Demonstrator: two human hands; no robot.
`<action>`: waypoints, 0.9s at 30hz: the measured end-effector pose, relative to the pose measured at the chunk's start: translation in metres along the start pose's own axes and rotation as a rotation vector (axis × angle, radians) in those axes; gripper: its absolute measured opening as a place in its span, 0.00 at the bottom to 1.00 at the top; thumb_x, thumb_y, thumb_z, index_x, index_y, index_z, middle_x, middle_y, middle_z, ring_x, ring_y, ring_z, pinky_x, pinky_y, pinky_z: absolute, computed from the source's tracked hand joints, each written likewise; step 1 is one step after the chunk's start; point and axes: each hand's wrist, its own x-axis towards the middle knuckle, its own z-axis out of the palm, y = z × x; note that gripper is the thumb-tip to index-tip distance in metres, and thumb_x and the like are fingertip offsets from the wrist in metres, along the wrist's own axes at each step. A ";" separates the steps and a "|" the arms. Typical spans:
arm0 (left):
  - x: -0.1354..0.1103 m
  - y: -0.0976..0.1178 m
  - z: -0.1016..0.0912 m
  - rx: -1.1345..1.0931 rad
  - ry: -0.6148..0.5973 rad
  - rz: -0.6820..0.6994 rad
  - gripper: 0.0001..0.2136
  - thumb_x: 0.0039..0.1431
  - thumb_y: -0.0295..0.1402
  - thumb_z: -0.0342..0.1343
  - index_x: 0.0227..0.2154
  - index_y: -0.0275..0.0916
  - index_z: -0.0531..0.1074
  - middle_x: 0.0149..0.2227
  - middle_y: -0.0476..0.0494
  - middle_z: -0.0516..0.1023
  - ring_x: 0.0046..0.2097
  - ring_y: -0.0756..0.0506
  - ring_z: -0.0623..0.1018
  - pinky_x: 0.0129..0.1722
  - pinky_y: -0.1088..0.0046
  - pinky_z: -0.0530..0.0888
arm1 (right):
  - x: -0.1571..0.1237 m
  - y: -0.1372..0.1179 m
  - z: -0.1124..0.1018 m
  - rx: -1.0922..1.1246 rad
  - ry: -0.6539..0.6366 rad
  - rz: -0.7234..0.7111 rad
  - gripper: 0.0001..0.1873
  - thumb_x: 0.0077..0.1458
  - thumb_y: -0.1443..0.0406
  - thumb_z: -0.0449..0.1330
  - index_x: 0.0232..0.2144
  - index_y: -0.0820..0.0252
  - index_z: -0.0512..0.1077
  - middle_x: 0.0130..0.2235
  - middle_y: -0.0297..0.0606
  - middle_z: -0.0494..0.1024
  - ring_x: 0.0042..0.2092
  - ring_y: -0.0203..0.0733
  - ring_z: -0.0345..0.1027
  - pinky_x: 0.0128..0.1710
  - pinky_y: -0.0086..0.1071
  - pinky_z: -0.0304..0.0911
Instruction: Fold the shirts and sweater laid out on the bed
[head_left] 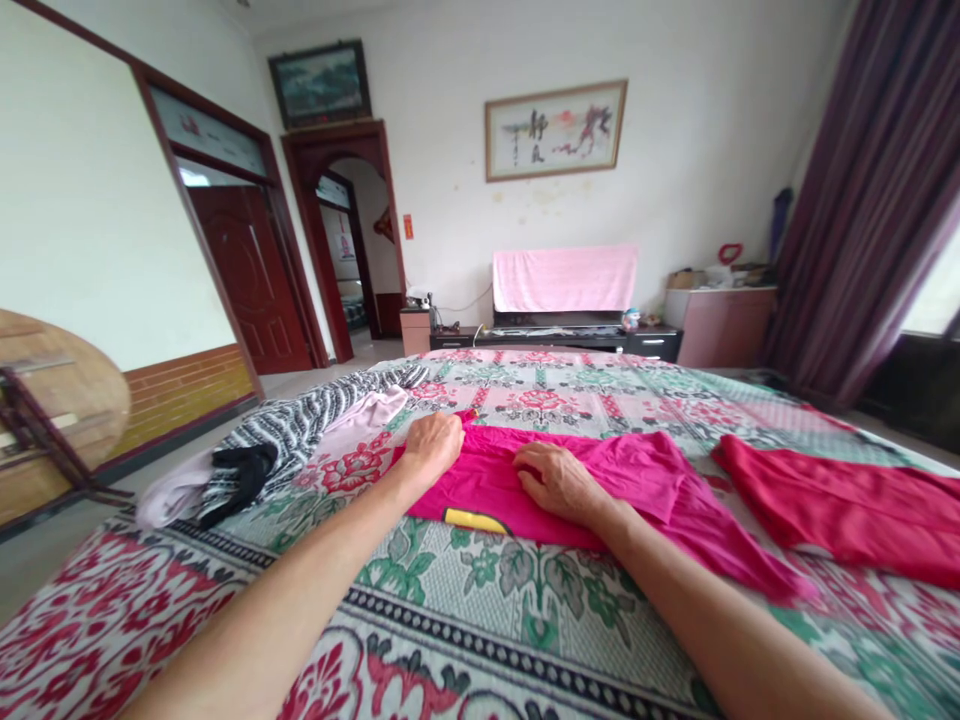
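Observation:
A magenta garment (480, 490) lies partly folded on the patterned bedspread (540, 580), with a yellow patch (477, 520) at its near edge. One long part of it stretches out toward the lower right. My left hand (435, 440) is closed on the far left edge of the garment, where a bit of cloth sticks up past the fingers. On the middle of the same cloth rests my right hand (556, 480), palm down, fingers loosely bent and a little apart. To the right lies a separate red garment (847, 505).
At the bed's left side, a black-and-white patterned cloth (315, 425) is heaped with pale pink cloth (176, 490) and a black piece (244, 480). Beyond the bed stands a low black cabinet (652, 343). A round wooden tabletop (64, 400) leans at the left.

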 end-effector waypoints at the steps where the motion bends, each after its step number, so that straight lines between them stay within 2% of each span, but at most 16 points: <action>1: 0.002 0.002 0.000 -0.006 0.002 0.003 0.18 0.63 0.35 0.43 0.37 0.32 0.77 0.37 0.29 0.79 0.40 0.36 0.79 0.38 0.62 0.73 | 0.000 0.000 0.001 -0.002 0.006 -0.002 0.11 0.52 0.70 0.52 0.34 0.60 0.74 0.39 0.40 0.78 0.42 0.40 0.70 0.46 0.32 0.63; 7: 0.006 0.027 0.015 -0.066 -0.040 0.051 0.17 0.62 0.30 0.42 0.34 0.31 0.77 0.34 0.28 0.79 0.38 0.37 0.79 0.37 0.62 0.73 | -0.001 0.000 0.002 -0.006 0.045 -0.004 0.11 0.51 0.70 0.53 0.34 0.59 0.74 0.39 0.40 0.78 0.41 0.40 0.71 0.46 0.33 0.64; 10: 0.006 0.029 0.018 -0.080 -0.049 0.069 0.15 0.61 0.32 0.46 0.33 0.32 0.78 0.34 0.29 0.79 0.39 0.37 0.79 0.37 0.64 0.72 | 0.000 -0.001 0.002 0.002 0.052 -0.013 0.12 0.50 0.70 0.52 0.34 0.60 0.75 0.38 0.41 0.78 0.41 0.41 0.70 0.46 0.34 0.63; 12: 0.007 0.022 0.013 -0.130 -0.061 0.102 0.15 0.60 0.37 0.48 0.31 0.34 0.78 0.32 0.33 0.79 0.36 0.40 0.79 0.36 0.67 0.71 | 0.000 0.000 0.003 0.005 0.060 -0.015 0.12 0.51 0.71 0.52 0.34 0.60 0.75 0.38 0.41 0.78 0.41 0.41 0.70 0.46 0.34 0.63; 15: 0.012 0.000 -0.004 -0.300 -0.110 0.171 0.20 0.60 0.43 0.45 0.24 0.37 0.76 0.24 0.43 0.77 0.29 0.46 0.76 0.30 0.73 0.67 | -0.001 0.002 0.004 0.005 0.068 -0.019 0.12 0.52 0.70 0.53 0.35 0.60 0.75 0.39 0.40 0.78 0.42 0.41 0.70 0.47 0.33 0.63; 17: 0.014 -0.014 -0.016 -0.337 -0.111 0.150 0.21 0.60 0.43 0.44 0.21 0.38 0.74 0.21 0.47 0.74 0.26 0.49 0.74 0.28 0.75 0.64 | -0.002 0.003 0.005 0.006 0.070 -0.025 0.12 0.52 0.70 0.53 0.35 0.59 0.75 0.40 0.40 0.78 0.43 0.41 0.70 0.48 0.33 0.63; 19: 0.012 -0.025 -0.022 -0.273 -0.092 0.076 0.21 0.59 0.44 0.44 0.19 0.37 0.73 0.19 0.46 0.73 0.26 0.48 0.73 0.27 0.75 0.63 | -0.003 0.004 0.005 0.008 0.071 -0.028 0.11 0.53 0.70 0.53 0.35 0.60 0.75 0.40 0.40 0.78 0.43 0.41 0.70 0.48 0.33 0.62; 23: 0.001 -0.037 -0.016 -0.162 -0.088 -0.094 0.25 0.58 0.50 0.43 0.17 0.37 0.72 0.20 0.42 0.72 0.29 0.45 0.74 0.28 0.72 0.63 | -0.003 0.005 0.005 0.016 0.070 -0.027 0.11 0.53 0.70 0.53 0.35 0.60 0.74 0.41 0.40 0.78 0.44 0.41 0.70 0.48 0.33 0.63; 27: -0.014 -0.044 0.000 -0.236 -0.187 -0.095 0.22 0.54 0.50 0.48 0.15 0.39 0.70 0.16 0.46 0.69 0.25 0.46 0.73 0.27 0.72 0.61 | -0.003 0.006 0.006 0.017 0.074 -0.024 0.11 0.53 0.70 0.53 0.35 0.59 0.74 0.41 0.39 0.78 0.43 0.41 0.70 0.48 0.34 0.63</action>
